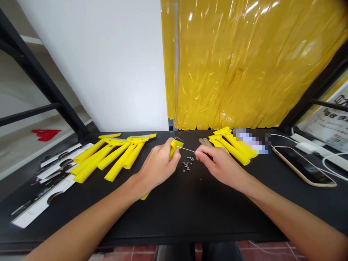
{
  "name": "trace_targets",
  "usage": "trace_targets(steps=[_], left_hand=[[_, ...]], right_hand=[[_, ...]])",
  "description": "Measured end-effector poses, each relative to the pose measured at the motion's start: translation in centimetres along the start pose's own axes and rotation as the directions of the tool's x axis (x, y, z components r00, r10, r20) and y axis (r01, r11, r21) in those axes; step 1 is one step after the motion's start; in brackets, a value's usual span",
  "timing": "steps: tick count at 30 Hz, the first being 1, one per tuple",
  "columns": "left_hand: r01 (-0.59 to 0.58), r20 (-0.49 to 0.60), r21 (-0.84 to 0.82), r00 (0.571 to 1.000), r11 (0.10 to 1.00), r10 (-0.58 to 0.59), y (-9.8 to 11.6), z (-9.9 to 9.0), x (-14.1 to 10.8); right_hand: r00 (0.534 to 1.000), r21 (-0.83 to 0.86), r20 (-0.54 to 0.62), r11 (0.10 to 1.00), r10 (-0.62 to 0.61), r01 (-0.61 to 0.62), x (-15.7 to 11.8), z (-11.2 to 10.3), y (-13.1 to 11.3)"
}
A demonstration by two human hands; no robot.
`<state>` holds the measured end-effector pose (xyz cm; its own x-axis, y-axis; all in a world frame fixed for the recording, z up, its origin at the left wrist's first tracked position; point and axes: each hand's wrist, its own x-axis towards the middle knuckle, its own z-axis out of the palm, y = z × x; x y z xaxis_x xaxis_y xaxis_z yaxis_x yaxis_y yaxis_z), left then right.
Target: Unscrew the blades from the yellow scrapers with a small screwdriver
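My left hand (pixel 159 163) grips a yellow plastic scraper (pixel 173 148), whose handle runs down behind the hand and pokes out below it. My right hand (pixel 220 163) pinches a thin steel screwdriver (pixel 186 148), and its tip reaches the head of that scraper. Several small metal screws (pixel 187 164) lie on the black table (pixel 190 214) between my hands. More yellow scrapers (pixel 114 156) are lined up left of my left hand, and another group (pixel 233 148) lies beyond my right hand, near a few metal blades (pixel 205 142).
White-and-black packaging cards (pixel 46 185) lie at the table's left side. A smartphone (pixel 303 166) with a charging cable sits at the right, near a white power strip (pixel 318 146). A yellow plastic sheet (pixel 244 61) and a white wall stand behind the table.
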<state>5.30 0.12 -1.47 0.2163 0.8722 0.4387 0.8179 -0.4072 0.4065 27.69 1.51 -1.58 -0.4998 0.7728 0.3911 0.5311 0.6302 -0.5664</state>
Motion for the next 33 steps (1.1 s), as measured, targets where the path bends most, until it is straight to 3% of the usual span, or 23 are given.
trace_targets(steps=[4, 7, 11, 15, 18, 24, 28, 33], left_hand=[[-0.022, -0.019, -0.037, 1.0, 0.999, 0.022, -0.1, -0.1, 0.0], [-0.102, -0.066, -0.092, 0.993, 0.991, 0.096, -0.3, 0.1, 0.3], [-0.167, -0.146, -0.101, 0.978, 0.981, 0.151, -0.9, 0.6, 0.6], [-0.183, -0.157, -0.112, 0.974, 0.977, 0.164, -1.3, 0.7, 0.9], [-0.171, -0.149, -0.15, 0.978, 0.974, 0.149, -1.3, 0.5, 1.0], [-0.063, -0.093, -0.17, 0.995, 0.983, 0.047, -1.0, 0.4, 0.6], [-0.043, -0.128, -0.213, 0.992, 0.976, 0.016, -1.3, 0.7, 0.5], [0.016, -0.144, -0.212, 0.988, 0.977, -0.048, -1.5, 0.8, 0.6]], right_hand=[[0.996, 0.038, -0.087, 0.999, 0.014, -0.011, 0.1, 0.7, 0.5], [0.991, 0.109, -0.101, 0.991, 0.088, -0.076, 0.3, 1.0, 0.8], [0.981, 0.24, 0.035, 0.951, 0.193, -0.195, 0.6, 0.9, 1.0], [0.969, 0.478, 0.171, 0.845, 0.176, -0.238, 0.8, 0.7, 1.1], [0.964, 0.575, 0.18, 0.774, 0.196, -0.265, 0.6, 1.0, 1.0], [0.966, 0.468, 0.118, 0.845, 0.231, -0.26, 0.1, 1.4, 0.2], [0.954, 0.567, 0.173, 0.767, 0.245, -0.3, 0.4, 0.9, 0.3], [0.977, 0.561, -0.108, 0.822, 0.185, -0.093, 0.6, 0.7, 0.8]])
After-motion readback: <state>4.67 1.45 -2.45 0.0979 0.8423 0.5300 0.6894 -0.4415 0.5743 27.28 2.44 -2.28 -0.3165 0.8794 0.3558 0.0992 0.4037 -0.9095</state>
